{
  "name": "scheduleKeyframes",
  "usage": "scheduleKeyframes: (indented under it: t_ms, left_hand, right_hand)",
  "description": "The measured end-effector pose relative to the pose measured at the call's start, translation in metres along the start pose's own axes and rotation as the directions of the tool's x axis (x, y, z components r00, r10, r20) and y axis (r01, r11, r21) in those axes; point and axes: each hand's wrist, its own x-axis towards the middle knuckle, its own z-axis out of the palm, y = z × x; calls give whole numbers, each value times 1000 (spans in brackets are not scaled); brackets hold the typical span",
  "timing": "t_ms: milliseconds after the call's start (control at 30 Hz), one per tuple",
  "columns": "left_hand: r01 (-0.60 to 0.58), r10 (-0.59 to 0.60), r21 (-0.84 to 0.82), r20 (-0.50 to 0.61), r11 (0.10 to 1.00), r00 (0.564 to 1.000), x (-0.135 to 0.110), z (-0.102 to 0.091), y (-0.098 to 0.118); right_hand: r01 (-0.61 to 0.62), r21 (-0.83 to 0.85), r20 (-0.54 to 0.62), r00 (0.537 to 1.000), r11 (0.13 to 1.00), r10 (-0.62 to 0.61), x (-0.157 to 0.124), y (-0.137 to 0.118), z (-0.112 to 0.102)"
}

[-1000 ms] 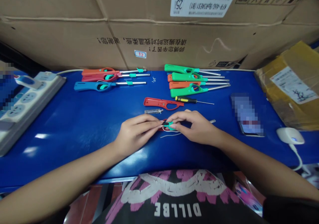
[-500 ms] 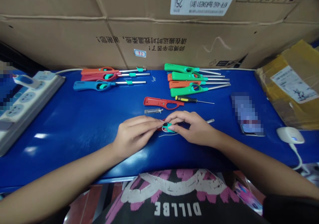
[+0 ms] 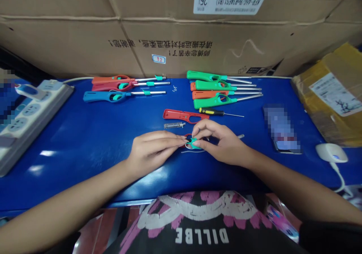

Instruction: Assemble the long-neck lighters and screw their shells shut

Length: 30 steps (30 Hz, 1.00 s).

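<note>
My left hand [image 3: 154, 148] is closed, its fingertips pinched on a small black part [image 3: 187, 141] that they mostly cover. My right hand [image 3: 223, 143] pinches a green lighter trigger [image 3: 194, 144] between thumb and fingers, right against the black part. Under the hands lies a red lighter shell half [image 3: 187, 135], largely hidden, with a thin pale tube [image 3: 190, 152] in front. A metal rod end [image 3: 241, 136] shows beyond my right hand. Just behind sit a clear fuel tank [image 3: 173, 125], another red shell half [image 3: 178, 115] and a black and yellow screwdriver [image 3: 210, 112].
Blue, red and orange lighters [image 3: 106, 97] lie at the back left; green and orange ones [image 3: 212, 102] at the back right. A power strip [image 3: 34, 110] is on the left. To the right are a phone [image 3: 283, 129], a white device [image 3: 332, 153] and a taped box [image 3: 333, 95]. A large carton [image 3: 85, 46] stands behind.
My right fingers have shifted slightly and now cover more around the green trigger. The left fingertips have moved a little to the right, over the black part.
</note>
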Motion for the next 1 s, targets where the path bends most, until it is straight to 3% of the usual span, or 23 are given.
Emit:
scheduleKeyframes:
  t_ms: [333,500,700,1000]
  left_hand:
    - [-6,7,-46,8,999,1000,1,0,5]
    - [24,-26,-52,-47,998,999,3,1,8]
    - [38,-48,-95,-108,995,993,5,5,9]
    - [136,-133,14,-126,991,983,5,7,-1]
  right_hand:
    - [206,-295,5,977,933,-214,-1,1,0]
    - [281,-295,-1,956,913,-294,-1,0,0]
    - [240,-212,-31,967,947,-252,-1,-1,3]
    - [158,-109,-70,984,981,-166,-4,-2,6]
